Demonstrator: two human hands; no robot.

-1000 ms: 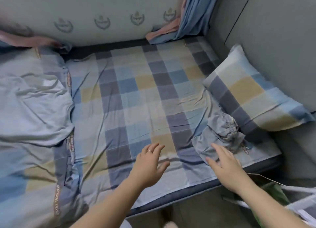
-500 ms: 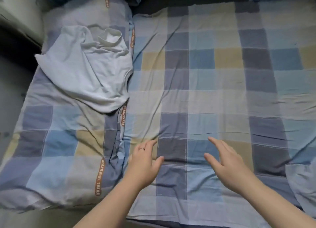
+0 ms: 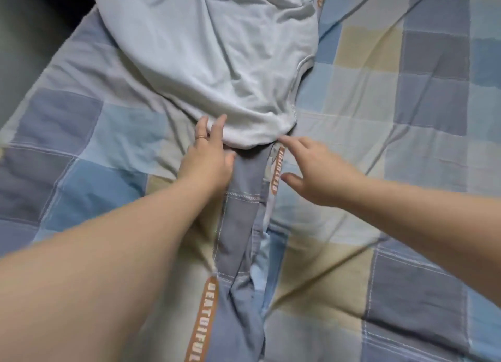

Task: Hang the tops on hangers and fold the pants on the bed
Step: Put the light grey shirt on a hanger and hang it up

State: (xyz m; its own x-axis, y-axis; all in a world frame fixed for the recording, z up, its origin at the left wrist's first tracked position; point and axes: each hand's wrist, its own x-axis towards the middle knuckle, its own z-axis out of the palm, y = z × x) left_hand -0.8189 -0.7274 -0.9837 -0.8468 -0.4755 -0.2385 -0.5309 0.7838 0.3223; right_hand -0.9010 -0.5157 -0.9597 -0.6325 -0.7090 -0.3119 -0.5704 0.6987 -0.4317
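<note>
A pale, wrinkled top lies on the checked quilt; the left hand rests straight fingers on its hem, the right hand is spread, holding nothing.

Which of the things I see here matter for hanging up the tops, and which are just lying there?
Part of the job: pale blue top, its hem touched by the left hand; right hand, open, forefinger close to that hem.
Just lying there: checked quilt with orange lettered trim; checked bedsheet.
No hangers or pants are in view.
</note>
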